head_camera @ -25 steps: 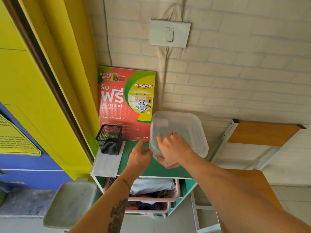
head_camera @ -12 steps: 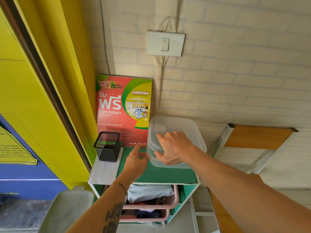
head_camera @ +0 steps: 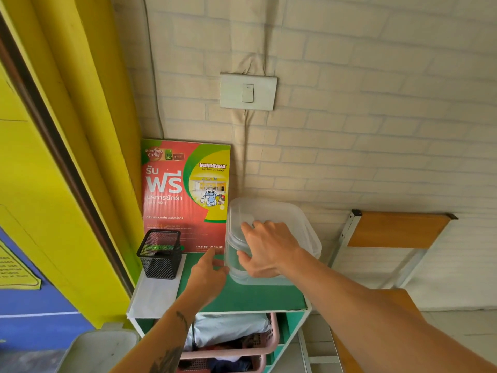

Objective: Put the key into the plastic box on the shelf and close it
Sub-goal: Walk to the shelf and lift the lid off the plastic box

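A clear plastic box point(head_camera: 305, 239) stands on the green top of the shelf point(head_camera: 255, 298), close to the brick wall. Its clear lid point(head_camera: 274, 211) lies on top, slightly askew. My right hand point(head_camera: 269, 249) grips the lid's front left edge, fingers on top and thumb at the front rim. My left hand point(head_camera: 208, 273) rests on the shelf top with its fingers apart, touching the box's lower left corner. No key shows; the box's inside is blurred by the plastic and partly covered by my right hand.
A black mesh pen holder point(head_camera: 160, 255) stands on white paper point(head_camera: 156, 297) at the shelf's left. A red poster point(head_camera: 185, 195) leans on the wall under a light switch point(head_camera: 248, 93). A pink basket point(head_camera: 236, 354) sits below. A wooden desk point(head_camera: 395, 230) is right, a grey bin point(head_camera: 99, 351) lower left.
My right hand has brought the tilted lid down onto the box. My left hand stayed by the box's left corner. The view has tilted upward.
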### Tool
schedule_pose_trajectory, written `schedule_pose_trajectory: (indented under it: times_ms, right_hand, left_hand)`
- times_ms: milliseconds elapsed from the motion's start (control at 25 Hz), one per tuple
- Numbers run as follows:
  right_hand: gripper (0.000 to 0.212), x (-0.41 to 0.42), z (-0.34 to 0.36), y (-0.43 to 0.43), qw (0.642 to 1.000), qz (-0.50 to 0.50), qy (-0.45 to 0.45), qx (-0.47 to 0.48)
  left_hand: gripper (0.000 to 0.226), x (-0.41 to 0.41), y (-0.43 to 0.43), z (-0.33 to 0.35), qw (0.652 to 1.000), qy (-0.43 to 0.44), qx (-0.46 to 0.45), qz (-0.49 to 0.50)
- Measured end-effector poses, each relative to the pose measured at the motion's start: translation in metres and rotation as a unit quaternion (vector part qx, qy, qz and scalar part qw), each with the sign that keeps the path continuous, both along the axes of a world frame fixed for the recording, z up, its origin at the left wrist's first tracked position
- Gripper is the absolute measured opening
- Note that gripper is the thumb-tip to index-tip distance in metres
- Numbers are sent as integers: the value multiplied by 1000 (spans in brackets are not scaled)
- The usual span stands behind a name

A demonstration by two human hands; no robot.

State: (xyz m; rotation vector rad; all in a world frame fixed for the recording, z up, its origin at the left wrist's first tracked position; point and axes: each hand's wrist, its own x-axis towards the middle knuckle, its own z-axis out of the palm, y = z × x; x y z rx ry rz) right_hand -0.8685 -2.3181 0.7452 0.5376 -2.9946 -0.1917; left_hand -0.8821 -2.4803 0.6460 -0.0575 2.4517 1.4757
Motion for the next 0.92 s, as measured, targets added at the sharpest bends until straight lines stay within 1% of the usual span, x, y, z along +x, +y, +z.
schedule_pose_trajectory:
  times_ms: [200,280,360,440,520,600,640,720,800,920]
  right_hand:
    - [52,5,-18,-3,999,-25,-24,2]
    - [56,9,-26,-4,998,-39,-39,-9]
    - [58,8,-28,-2,997,-44,-52,-39]
    - [59,5,-25,8,992,-62,-43,-106]
    - [60,1,-25,30,976,-118,-22,-179]
    - [64,0,-32,59,952,-214,-11,-217]
    - [66,3,-38,71,935,-267,-15,-231]
    - [72,10,-51,86,893,-345,-38,-288]
    - [75,14,-58,83,857,-356,-78,-363]
    - [70,15,-63,74,842,-335,-96,-412]
  left_hand:
    - [36,-1,1,3,1000,-10,-3,1]
    - [37,-3,0,4,1000,-11,0,4]
    - [36,-6,0,8,999,-4,14,30]
    - [34,-8,2,17,996,45,9,76]
    - [33,-9,7,29,985,145,-28,92]
    - [38,-10,14,38,962,249,-107,28]
    - [43,-10,19,39,950,269,-161,-17]
    - [58,-14,31,36,940,237,-235,-73]
    - [67,-17,41,31,947,187,-246,-84]
    - [72,-15,54,26,958,145,-231,-89]
